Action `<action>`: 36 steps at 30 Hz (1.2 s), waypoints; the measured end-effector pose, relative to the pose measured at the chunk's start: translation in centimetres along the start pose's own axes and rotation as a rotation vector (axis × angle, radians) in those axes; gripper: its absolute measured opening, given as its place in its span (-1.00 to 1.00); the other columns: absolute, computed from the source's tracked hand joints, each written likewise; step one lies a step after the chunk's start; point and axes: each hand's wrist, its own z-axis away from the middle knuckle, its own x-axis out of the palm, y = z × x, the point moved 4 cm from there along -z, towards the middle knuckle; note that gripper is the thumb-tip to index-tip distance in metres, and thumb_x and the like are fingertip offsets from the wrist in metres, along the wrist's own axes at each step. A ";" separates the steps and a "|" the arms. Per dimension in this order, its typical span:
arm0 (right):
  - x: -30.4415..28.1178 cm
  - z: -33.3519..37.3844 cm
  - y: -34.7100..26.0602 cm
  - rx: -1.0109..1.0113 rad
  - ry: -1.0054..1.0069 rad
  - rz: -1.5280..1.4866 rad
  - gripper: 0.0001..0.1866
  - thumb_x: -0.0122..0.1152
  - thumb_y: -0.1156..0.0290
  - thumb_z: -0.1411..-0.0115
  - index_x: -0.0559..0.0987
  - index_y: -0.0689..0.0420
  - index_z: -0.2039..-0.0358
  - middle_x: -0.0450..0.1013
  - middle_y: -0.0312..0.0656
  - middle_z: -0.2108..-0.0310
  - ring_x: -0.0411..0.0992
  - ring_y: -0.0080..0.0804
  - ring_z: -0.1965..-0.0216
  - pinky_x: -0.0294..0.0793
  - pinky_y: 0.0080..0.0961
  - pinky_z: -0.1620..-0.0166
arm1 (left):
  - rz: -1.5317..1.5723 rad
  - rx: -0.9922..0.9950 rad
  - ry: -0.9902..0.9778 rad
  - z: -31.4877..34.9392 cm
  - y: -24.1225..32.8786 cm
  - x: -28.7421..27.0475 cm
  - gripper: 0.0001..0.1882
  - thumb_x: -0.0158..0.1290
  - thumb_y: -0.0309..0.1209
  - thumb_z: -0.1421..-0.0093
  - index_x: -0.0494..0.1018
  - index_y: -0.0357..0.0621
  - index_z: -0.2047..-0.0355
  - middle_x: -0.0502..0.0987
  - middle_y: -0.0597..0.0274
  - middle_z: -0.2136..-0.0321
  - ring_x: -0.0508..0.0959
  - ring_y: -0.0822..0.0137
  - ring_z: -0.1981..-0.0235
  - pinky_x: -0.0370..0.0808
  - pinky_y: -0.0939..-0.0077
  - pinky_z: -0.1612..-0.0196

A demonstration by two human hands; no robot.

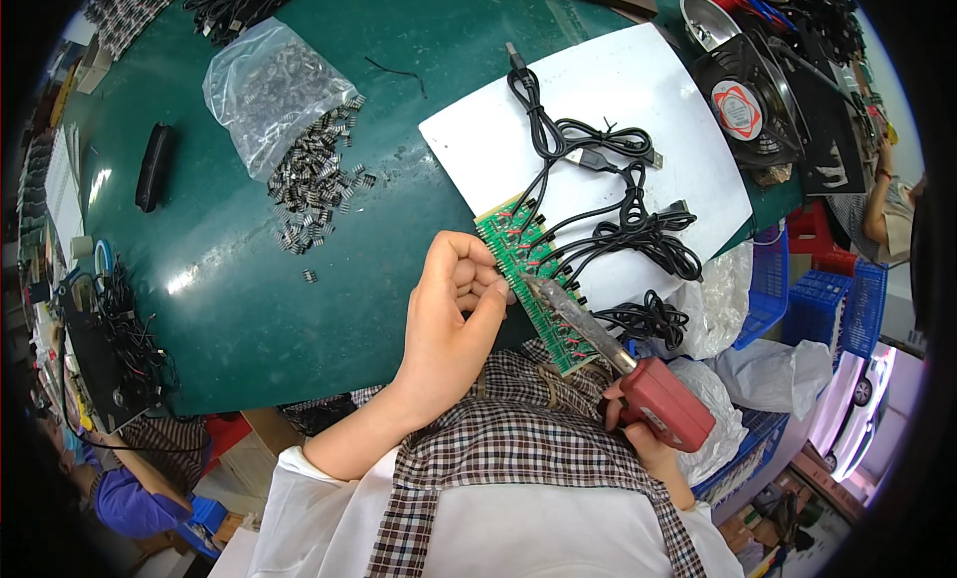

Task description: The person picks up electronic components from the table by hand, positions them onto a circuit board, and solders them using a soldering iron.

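Observation:
A green circuit board strip (563, 351) lies slanted at the table's near edge, with red wire ends and several black cables (653, 241) joined along it. My left hand (439, 324) is closed beside the board's left edge, thumb and fingertips pressed together. Whatever small part they may hold is hidden. My right hand (653, 453) grips a soldering gun (666, 404) by its red handle. The gun's long metal barrel slants up and left over the board, and its tip sits at or just above the middle of the strip.
White paper (698, 140) lies beneath the coiled cables. Small metal connectors (309, 194) spill from a clear plastic bag (274, 85) on the green table (239, 319). A black fan (748, 105) and metal bowl (708, 20) stand far right. Blue crates (822, 309) and other people are beyond the table.

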 end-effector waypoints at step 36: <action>0.4 -0.5 -1.4 0.117 -0.010 -0.255 -0.26 0.25 -0.07 0.07 0.30 0.31 0.10 0.37 -0.11 0.27 0.31 -0.49 0.60 0.25 -0.63 0.55 | 0.207 -0.198 0.024 2.0 0.4 -1.3 -0.87 -0.01 -0.68 -0.07 0.38 -0.40 0.32 0.50 0.12 0.42 0.54 0.41 0.38 0.48 0.64 0.27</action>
